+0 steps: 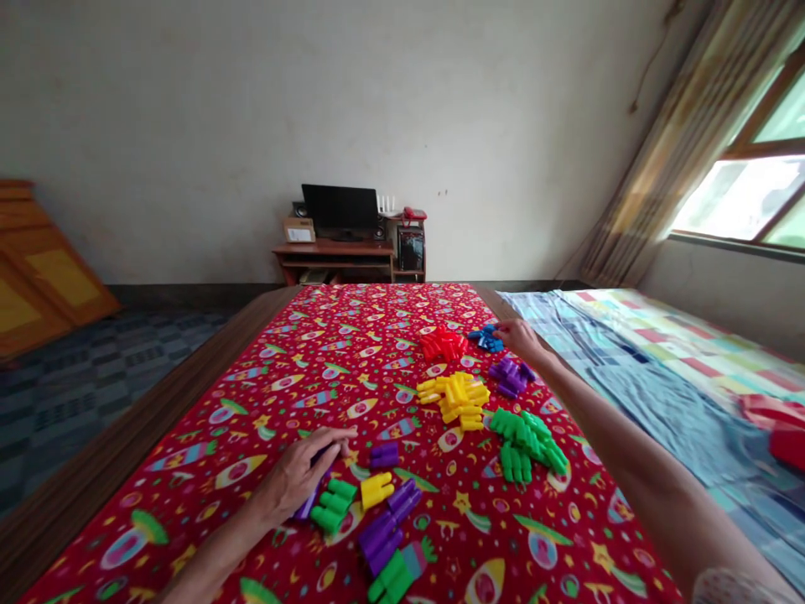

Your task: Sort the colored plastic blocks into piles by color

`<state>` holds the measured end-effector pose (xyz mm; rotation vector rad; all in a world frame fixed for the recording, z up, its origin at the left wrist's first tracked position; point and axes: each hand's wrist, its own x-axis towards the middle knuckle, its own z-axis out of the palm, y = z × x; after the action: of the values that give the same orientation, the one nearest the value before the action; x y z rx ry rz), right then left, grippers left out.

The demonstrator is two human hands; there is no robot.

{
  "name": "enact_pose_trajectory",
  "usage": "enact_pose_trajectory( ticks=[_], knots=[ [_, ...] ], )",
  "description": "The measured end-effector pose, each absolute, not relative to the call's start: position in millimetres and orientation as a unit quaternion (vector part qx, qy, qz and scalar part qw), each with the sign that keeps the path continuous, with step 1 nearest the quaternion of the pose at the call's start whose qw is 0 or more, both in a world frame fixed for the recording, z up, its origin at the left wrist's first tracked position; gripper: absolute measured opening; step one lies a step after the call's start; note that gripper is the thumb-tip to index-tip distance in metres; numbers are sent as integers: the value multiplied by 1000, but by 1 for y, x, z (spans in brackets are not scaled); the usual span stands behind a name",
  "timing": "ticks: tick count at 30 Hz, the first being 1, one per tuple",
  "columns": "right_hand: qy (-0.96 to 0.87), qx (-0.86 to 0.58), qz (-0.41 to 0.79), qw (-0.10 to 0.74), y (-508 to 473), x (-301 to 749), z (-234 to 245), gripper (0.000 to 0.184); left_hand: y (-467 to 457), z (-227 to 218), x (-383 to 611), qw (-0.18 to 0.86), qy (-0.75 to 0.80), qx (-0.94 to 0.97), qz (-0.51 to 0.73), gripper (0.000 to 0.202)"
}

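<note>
My left hand rests low over the cloth at the near left, its fingers curled around a purple building block that is mostly hidden. Close beside it lie a green block, a yellow block and several purple blocks. Nearest me is another green block. At the far right of the table, my right hand reaches into a small pile of blue blocks, with its fingertips closed on one at the pile's edge; the fingers partly cover it.
Sorted piles of red blocks, yellow blocks, purple blocks and green blocks lie on the red patterned cloth. A bed adjoins the right side. Beyond the table stands a desk with a monitor.
</note>
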<state>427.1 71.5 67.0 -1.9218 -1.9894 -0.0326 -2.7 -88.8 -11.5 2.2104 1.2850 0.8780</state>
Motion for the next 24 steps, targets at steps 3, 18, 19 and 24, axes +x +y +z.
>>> enact_pose_trajectory(
  ticks=[3, 18, 19, 24],
  knots=[
    [-735, -668, -46, 104, 76, 418, 54, 25, -89, -12, -3, 215, 465, 799, 316, 30],
    [-861, -486, 1, 147, 18, 347, 69, 28, -93, -7, 1, 229, 471, 792, 313, 32],
    [-890, -428, 34, 152, 3, 331, 68, 27, -93, -7, 2, 231, 472, 792, 310, 33],
    [-964, -232, 112, 58, -62, 253, 50, 18, -95, -6, 2, 231, 476, 791, 306, 35]
  ],
)
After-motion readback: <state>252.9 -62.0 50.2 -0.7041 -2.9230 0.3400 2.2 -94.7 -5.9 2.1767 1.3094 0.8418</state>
